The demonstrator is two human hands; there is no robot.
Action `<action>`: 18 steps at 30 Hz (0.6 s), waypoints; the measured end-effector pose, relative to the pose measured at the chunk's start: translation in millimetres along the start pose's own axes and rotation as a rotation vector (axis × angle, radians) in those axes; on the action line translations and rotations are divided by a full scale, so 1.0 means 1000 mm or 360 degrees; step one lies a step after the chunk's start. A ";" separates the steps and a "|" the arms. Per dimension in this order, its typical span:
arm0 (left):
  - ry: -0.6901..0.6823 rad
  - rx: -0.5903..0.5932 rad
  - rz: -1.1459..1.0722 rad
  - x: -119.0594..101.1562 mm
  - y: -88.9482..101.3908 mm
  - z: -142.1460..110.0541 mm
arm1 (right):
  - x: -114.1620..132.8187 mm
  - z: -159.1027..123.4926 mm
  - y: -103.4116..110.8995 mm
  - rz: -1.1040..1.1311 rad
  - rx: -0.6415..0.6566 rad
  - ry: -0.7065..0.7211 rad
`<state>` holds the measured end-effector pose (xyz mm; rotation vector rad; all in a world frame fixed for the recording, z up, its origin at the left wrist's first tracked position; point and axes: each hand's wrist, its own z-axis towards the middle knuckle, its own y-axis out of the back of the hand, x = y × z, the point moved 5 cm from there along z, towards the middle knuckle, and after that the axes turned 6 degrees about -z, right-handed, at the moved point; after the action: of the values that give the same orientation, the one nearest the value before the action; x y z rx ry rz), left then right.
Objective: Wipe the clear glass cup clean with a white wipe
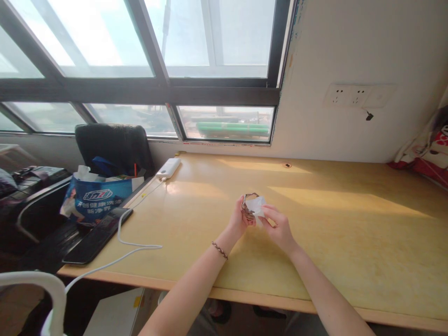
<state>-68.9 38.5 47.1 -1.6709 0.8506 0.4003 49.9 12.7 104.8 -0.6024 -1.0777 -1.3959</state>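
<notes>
My left hand (240, 216), with a braided bracelet (220, 250) on its wrist, is closed around a small brown-patterned, cup-like object (248, 213) above the middle of the table. I cannot make out its exact kind. Between the fingertips of my right hand (277, 224) is a thin white tissue (255, 205), pressed against the open side of that object. Both hands are close together, and the fingers partly cover what they hold.
The yellow wooden table (350, 233) meets a wall with sockets (360, 96). On its left lie a white power strip (168, 168), a white cable (140, 248) and a black phone-like slab (100, 238). Beyond the left edge stand a blue bag (100, 198) and a black chair (112, 140).
</notes>
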 end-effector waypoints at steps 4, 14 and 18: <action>0.0069 0.0035 -0.0159 -0.005 -0.001 -0.001 | -0.001 0.001 0.008 0.0098 -0.0158 -0.0072; -0.0053 0.0535 -0.0033 -0.013 -0.027 -0.017 | -0.042 0.003 0.006 0.0906 -0.0352 -0.0630; 0.0036 0.0473 0.0046 -0.006 -0.027 -0.018 | -0.034 0.003 0.003 0.0789 -0.0276 -0.0580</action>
<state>-57.0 25.7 75.2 -1.3917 0.9048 0.2603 57.6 32.5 77.4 -1.1969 -1.0006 -0.9675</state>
